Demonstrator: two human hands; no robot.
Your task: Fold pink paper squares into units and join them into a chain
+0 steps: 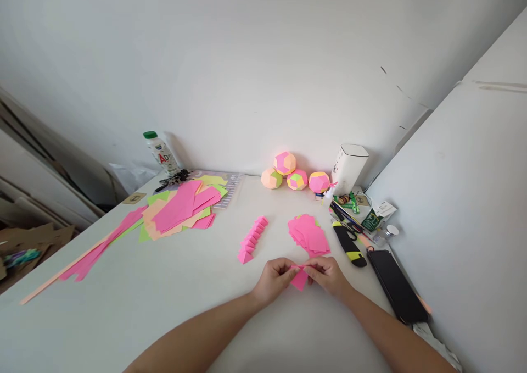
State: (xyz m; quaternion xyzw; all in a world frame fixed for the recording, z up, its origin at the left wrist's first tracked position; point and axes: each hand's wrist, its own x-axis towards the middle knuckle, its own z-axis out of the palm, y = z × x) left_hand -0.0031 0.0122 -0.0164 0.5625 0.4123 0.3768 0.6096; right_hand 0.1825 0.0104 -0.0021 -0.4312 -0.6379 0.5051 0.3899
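Observation:
A small pink piece of paper (299, 280) is pinched between both hands near the front of the table. My left hand (274, 278) grips its left side with thumb and fingers. On the other side my right hand (327, 275) pinches the upper right edge, which looks folded over. Just beyond the hands lies a loose pile of pink paper pieces (308, 234), with a bit of green under it. Left of that pile, a slanting row of folded pink paper units (252, 241) stands on the white table (197, 285).
Several faceted paper balls (285, 163) sit against the wall beside a white container (349, 170). At right are a black-and-yellow cutter (349, 245), a phone (397, 285) and a glue bottle (328, 197). Coloured paper sheets (177, 208) and a white bottle (162, 152) are at left.

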